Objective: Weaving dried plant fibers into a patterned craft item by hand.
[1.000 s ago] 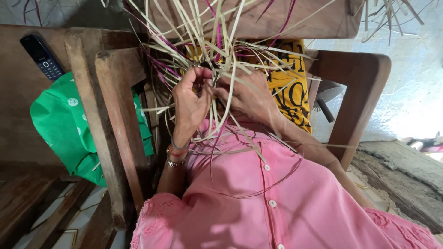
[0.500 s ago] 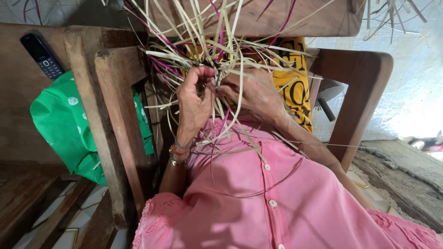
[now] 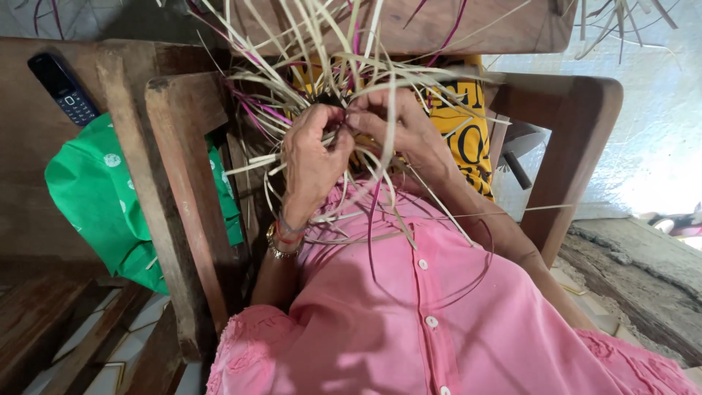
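Both hands in the strip bundle, phone far left (on wood), bag below it

Our left hand sits just left of the frame's centre, back toward the camera, fingers curled inward and pinched at the tips. Our right hand meets it from the right, fingertips touching the left's at upper centre. Both wrists bend upward; the left wears bangles, and both forearms run down toward the lower middle of the frame.
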